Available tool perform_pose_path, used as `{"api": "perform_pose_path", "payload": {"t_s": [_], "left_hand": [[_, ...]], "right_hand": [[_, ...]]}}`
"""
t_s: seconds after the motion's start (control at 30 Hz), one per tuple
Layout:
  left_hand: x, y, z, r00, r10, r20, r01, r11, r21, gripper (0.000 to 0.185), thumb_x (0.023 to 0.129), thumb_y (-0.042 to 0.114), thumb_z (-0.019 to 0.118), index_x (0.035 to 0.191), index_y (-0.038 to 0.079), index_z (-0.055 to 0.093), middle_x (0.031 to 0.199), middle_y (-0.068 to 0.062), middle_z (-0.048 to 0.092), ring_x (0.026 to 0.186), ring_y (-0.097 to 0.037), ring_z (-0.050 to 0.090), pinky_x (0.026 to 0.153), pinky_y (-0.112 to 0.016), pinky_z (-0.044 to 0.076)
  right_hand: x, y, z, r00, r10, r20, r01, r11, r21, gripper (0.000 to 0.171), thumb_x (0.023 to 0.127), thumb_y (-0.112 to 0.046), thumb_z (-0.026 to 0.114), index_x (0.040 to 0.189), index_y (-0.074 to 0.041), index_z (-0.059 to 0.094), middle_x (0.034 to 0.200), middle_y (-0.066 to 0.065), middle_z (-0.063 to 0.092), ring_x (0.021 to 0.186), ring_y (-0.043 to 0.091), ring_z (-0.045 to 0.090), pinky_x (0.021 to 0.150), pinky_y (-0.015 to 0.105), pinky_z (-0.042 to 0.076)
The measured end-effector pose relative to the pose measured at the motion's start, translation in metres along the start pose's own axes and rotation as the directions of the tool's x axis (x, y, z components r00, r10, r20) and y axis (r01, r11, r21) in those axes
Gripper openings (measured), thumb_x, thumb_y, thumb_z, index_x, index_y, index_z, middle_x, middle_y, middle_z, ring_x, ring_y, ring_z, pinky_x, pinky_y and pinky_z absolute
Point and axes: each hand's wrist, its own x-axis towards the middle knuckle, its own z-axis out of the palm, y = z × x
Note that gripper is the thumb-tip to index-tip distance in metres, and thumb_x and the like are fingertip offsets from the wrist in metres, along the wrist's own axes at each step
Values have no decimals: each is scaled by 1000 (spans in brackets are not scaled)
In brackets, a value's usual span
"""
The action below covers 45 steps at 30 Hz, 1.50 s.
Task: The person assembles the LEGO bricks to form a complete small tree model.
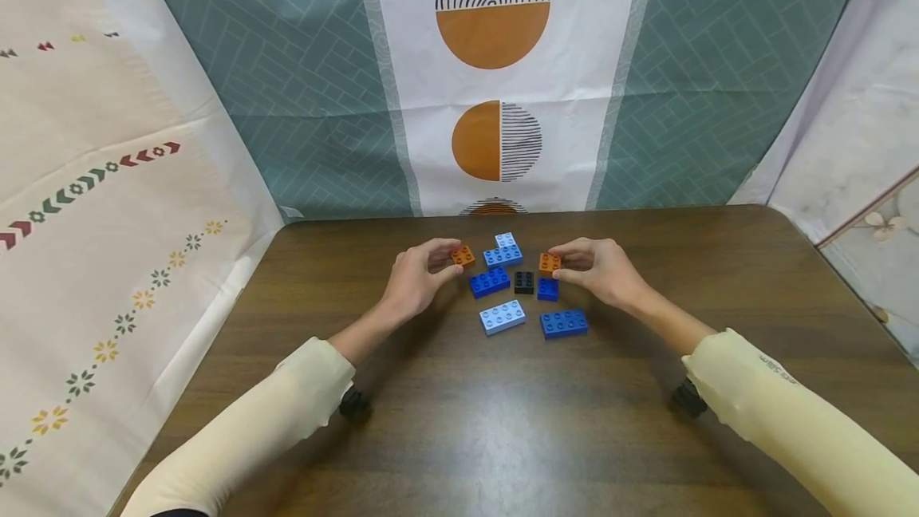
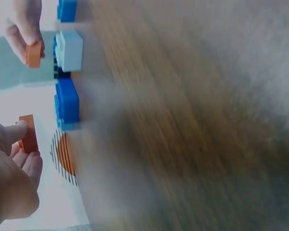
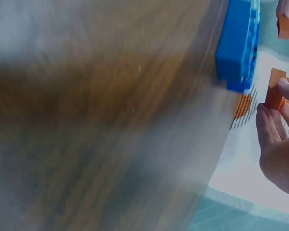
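Observation:
My left hand (image 1: 416,274) pinches an orange 2x2 toy brick (image 1: 463,256) between thumb and fingers, left of the other bricks. In the left wrist view that same orange brick (image 2: 28,134) is held up off the table. A second orange 2x2 brick (image 1: 550,263) is pinched by my right hand (image 1: 606,271) on the opposite side; the right wrist view shows this brick (image 3: 275,88) raised between thumb and fingertips. It overlaps a small dark blue brick (image 1: 548,289) in the head view. Close to the left hand's brick lies a long dark blue brick (image 1: 490,282).
Between the hands lie a black brick (image 1: 524,282), a mid-blue long brick (image 1: 502,254) and a small pale blue brick (image 1: 506,239). Nearer me are a pale blue long brick (image 1: 502,317) and a blue long brick (image 1: 563,324). A patterned curtain (image 1: 323,102) hangs behind the wooden table (image 1: 459,437).

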Motion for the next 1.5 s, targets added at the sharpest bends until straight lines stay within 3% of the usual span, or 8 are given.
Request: {"api": "perform_pose_path", "payload": {"t_s": [0.43,0.73,1.0,1.17,1.5], "left_hand": [[-34,32,1,983,153,98,-143,984,-104,38,89,20,75,126,19,66,123,6,67,110,-10,65,96,-31,52],[-53,46,10,961,196,196,-166,973,-163,39,89,19,76,126,19,66,124,10,67,110,-9,66,95,-36,53],[-66,46,20,936,221,273,-163,962,-221,41,88,17,76,128,16,66,125,7,67,108,-8,66,94,-40,54],[-72,43,28,922,228,312,-163,962,-220,41,89,18,75,129,13,66,124,6,68,108,-7,66,94,-36,53],[-77,38,39,920,211,329,-148,967,-206,40,88,18,77,127,16,67,123,6,68,108,-7,65,92,-30,54]], "right_hand": [[-46,-36,21,992,-83,95,77,995,59,35,84,-9,80,118,-9,70,116,3,66,101,24,68,88,42,56],[-66,-42,44,988,-65,138,53,995,89,39,84,-9,80,121,-6,69,117,6,68,97,21,69,87,42,56],[-74,-40,62,986,-41,161,25,995,96,37,83,-8,80,119,-8,69,116,7,70,99,21,70,87,38,57],[-77,-42,67,986,3,166,-15,998,66,36,82,-10,81,117,-10,70,113,5,71,98,20,70,86,37,57],[-81,-41,73,993,-12,122,8,999,39,40,81,-10,83,119,-11,69,112,4,71,96,17,70,82,30,57]]}}
